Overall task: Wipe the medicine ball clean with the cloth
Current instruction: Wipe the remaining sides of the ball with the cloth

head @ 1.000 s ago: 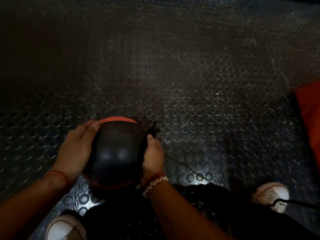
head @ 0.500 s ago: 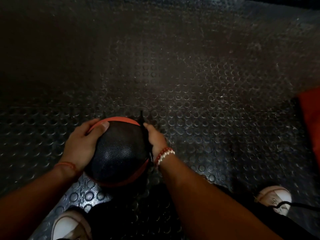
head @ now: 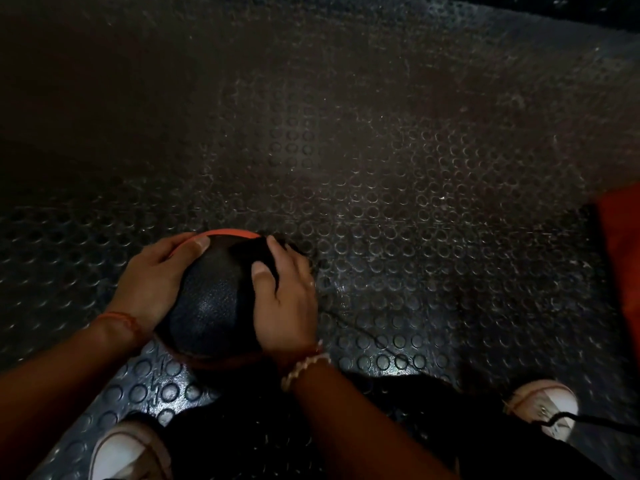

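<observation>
A black pebbled medicine ball (head: 207,306) with an orange band sits low in the head view, between my two hands. My left hand (head: 156,278) cups its left side, with the thumb lying over the top near the orange rim. My right hand (head: 284,299) presses a dark cloth (head: 256,254) against the ball's upper right side. The cloth is nearly the ball's colour, and most of it is hidden under my fingers.
The floor (head: 381,202) is dark rubber matting with raised round studs. My white shoes show at the bottom left (head: 121,452) and bottom right (head: 543,407). A thin black cord (head: 360,329) runs across the mat. An orange object (head: 620,258) lies at the right edge.
My right hand has slid with the cloth from the ball's right flank up over its upper right surface. My left hand has kept its hold on the left side.
</observation>
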The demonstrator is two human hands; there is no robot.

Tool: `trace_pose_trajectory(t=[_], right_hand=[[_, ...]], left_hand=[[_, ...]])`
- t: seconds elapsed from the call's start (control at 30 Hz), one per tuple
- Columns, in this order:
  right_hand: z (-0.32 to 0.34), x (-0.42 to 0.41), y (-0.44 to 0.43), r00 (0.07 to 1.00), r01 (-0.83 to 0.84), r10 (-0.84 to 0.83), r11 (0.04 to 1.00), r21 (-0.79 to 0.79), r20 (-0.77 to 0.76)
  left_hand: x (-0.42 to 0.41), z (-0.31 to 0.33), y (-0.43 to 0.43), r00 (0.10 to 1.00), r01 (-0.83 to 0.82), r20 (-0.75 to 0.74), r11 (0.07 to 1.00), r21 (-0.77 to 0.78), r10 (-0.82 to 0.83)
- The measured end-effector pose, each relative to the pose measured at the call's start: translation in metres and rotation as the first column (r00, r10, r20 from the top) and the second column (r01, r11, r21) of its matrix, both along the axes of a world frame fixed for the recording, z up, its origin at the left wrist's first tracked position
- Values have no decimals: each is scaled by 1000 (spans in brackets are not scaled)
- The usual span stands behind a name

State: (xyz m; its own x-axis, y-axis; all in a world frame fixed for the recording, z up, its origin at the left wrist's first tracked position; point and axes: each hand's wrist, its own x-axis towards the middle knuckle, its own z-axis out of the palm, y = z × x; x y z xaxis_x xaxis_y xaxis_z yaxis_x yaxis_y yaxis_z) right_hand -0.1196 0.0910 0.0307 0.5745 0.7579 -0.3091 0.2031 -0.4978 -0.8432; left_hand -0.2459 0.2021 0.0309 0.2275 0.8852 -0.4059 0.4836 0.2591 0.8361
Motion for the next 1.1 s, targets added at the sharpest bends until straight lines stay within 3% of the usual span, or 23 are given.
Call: trace_pose_trajectory(t=[0.07,0.13,0.23,0.33,0.37,0.43,0.5,0.57,0.63,0.73,0.83,0.97,1.1], right_hand=[[-10,22,17,986,-46,44,999,-9,-163],[-21,34,27,901,89,-104,994,-56,-421],[-29,36,23,572,333,-399,911,-242,-716],[-32,16,6,261,536,-543,769,-348,-798],[-30,4,1,226,585,-567,729,-355,-792],[-22,-23,-9,370,656,-601,709,-260,-708],[-5,-38,-17,645,619,-570,780,-89,-510],[8,-40,-19,895,396,-383,918,13,-228],[18,-26,-10,993,121,-120,993,-17,11],[18,13,25,989,-125,133,985,-118,58],[3,44,57,970,-200,182,974,-107,-160],[-7,61,51,826,25,-174,961,-275,-536],[-8,53,20,630,281,-488,869,-408,-604]], left_hand=[[-1,2,-2,1000,9,2,1000,8,-9],[1,3,-6,1000,14,-1,1000,28,-14],[3,4,-8,1000,-8,3,1000,26,8],[4,2,-3,999,-43,-8,999,-12,43],[6,2,0,998,-58,-7,998,-29,58],[12,4,2,997,-70,-15,996,-59,69],[16,3,3,996,-86,-20,993,-79,84],[18,5,3,996,-81,-29,994,-71,80],[17,5,2,996,-73,-57,996,-47,70],[17,8,-2,996,-63,-60,998,-27,61],[18,7,-4,994,-78,-77,997,-17,77],[22,6,-5,991,-97,-96,995,-30,94],[29,6,-4,992,-57,-112,998,-33,53]])
